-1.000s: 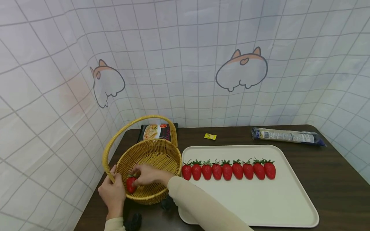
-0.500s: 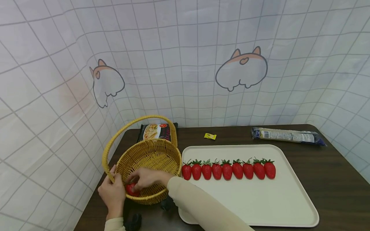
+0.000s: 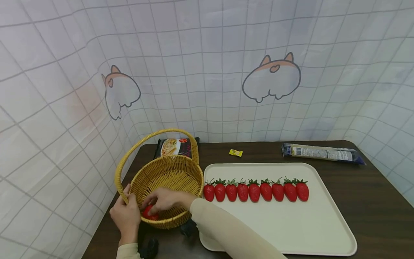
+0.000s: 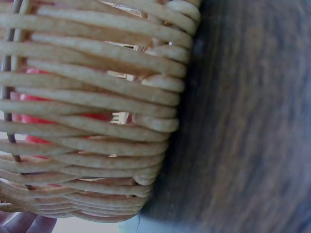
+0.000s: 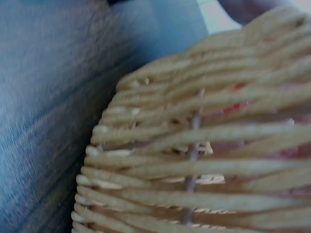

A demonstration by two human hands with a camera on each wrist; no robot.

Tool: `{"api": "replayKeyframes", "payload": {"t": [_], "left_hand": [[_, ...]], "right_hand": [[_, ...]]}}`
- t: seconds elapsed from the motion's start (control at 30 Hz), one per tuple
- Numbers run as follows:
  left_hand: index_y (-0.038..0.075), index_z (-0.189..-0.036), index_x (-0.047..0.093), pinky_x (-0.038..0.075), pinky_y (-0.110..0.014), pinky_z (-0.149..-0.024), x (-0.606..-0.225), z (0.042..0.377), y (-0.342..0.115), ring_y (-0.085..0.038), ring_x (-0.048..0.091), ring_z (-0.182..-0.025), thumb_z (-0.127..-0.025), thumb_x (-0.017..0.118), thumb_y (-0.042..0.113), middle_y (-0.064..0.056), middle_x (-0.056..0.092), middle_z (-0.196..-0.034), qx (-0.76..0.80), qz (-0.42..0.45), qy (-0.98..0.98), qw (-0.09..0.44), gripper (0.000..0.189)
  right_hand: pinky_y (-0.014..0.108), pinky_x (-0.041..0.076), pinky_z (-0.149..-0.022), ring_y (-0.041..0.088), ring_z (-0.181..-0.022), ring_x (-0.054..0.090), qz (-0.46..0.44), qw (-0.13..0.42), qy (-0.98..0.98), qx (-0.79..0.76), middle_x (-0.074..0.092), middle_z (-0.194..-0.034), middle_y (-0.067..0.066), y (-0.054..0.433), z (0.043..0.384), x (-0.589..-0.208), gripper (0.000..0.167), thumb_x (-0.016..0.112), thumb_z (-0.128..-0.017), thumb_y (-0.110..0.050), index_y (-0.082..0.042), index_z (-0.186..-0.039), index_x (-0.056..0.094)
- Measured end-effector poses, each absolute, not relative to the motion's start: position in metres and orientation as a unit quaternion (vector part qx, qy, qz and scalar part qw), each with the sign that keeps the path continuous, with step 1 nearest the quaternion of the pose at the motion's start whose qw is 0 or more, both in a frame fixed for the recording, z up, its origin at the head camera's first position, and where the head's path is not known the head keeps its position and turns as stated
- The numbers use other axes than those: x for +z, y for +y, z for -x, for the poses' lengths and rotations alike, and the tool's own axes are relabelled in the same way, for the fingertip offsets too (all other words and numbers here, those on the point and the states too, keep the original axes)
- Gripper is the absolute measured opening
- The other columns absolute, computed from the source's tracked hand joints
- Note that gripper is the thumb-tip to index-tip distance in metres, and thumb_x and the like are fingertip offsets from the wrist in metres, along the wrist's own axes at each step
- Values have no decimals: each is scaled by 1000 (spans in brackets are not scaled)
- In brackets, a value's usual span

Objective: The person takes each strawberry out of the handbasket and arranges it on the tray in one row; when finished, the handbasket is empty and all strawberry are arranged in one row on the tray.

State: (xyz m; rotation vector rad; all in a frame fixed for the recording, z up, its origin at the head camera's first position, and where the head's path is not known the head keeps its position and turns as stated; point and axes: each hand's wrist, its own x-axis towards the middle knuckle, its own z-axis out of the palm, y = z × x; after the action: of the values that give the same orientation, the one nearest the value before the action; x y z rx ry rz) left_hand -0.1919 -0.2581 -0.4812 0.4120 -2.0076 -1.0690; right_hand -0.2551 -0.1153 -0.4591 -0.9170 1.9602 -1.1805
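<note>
A yellow wicker basket (image 3: 181, 165) with a tall arched handle stands at the left of the table. My left hand (image 3: 125, 216) grips its near left rim, by the foot of the handle. Inside the basket, my right hand (image 3: 165, 199) holds a red strawberry (image 3: 150, 212) low against the near left wall, the fingers partly covering it. Both wrist views look at the outside of the woven wall, the left wrist view on the basket (image 4: 97, 145) with red showing through the gaps. The fingertips of the right hand are mostly hidden.
A white tray (image 3: 291, 230) right of the basket bears a row of several strawberries (image 3: 253, 192), leaves toward the back. Behind stand a dark food packet (image 3: 174, 147), a small yellow wrapped piece (image 3: 235, 153) and a long plastic-wrapped pack (image 3: 320, 151). Black objects (image 3: 150, 248) lie in front.
My right hand has moved slightly down toward the basket's near wall, and the strawberry has tipped from upright to lying. My left hand keeps its grip on the rim.
</note>
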Motion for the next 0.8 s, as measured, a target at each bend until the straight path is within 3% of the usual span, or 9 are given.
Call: {"api": "replayKeyframes", "payload": {"t": [0.13, 0.23, 0.37, 0.43, 0.6, 0.8], "left_hand": [[3, -109, 75, 18, -24, -34, -479, 192, -257, -1, 14, -35, -92, 53, 7, -13, 61, -62, -420, -162, -794, 409, 28], [3, -108, 75, 18, -23, -35, -478, 192, -256, -2, 15, -36, -93, 53, 8, -15, 67, -70, -420, -162, -793, 411, 27], [1, -107, 75, 19, -22, -36, -479, 190, -257, -2, 15, -36, -94, 53, 11, -14, 74, -96, -425, -161, -791, 409, 28], [2, -109, 74, 19, -21, -36, -479, 189, -257, -2, 15, -36, -94, 53, 11, -15, 74, -98, -427, -165, -790, 408, 28], [5, -115, 72, 18, -22, -35, -479, 187, -257, -3, 14, -35, -94, 52, 11, -17, 64, -67, -426, -172, -792, 402, 30], [3, -109, 75, 17, -23, -33, -478, 191, -257, -3, 14, -33, -94, 52, 11, -17, 69, -76, -427, -161, -793, 404, 28]], "right_hand": [[22, 51, -68, 4, -83, 60, 344, 294, 778, -436, 68, -100, -3, -111, 250, -451, 31, 73, -86, -8, -10, -116, 71], [20, 50, -69, 3, -85, 60, 340, 258, 798, -425, 69, -102, -3, -105, 245, -444, 30, 74, -85, -9, -11, -115, 71], [19, 49, -69, 2, -88, 59, 324, 210, 818, -427, 69, -104, -6, -90, 238, -438, 29, 74, -85, -12, -14, -114, 72], [19, 49, -69, 3, -90, 59, 312, 194, 817, -444, 69, -105, -6, -81, 236, -436, 29, 74, -85, -13, -15, -114, 72], [23, 53, -67, 4, -89, 60, 290, 178, 788, -513, 67, -108, -5, -58, 231, -434, 29, 72, -87, -13, -12, -116, 71], [39, 57, -70, 9, -83, 66, 252, 164, 751, -588, 65, -115, 2, -30, 225, -426, 29, 69, -90, -11, -15, -118, 71]]}}
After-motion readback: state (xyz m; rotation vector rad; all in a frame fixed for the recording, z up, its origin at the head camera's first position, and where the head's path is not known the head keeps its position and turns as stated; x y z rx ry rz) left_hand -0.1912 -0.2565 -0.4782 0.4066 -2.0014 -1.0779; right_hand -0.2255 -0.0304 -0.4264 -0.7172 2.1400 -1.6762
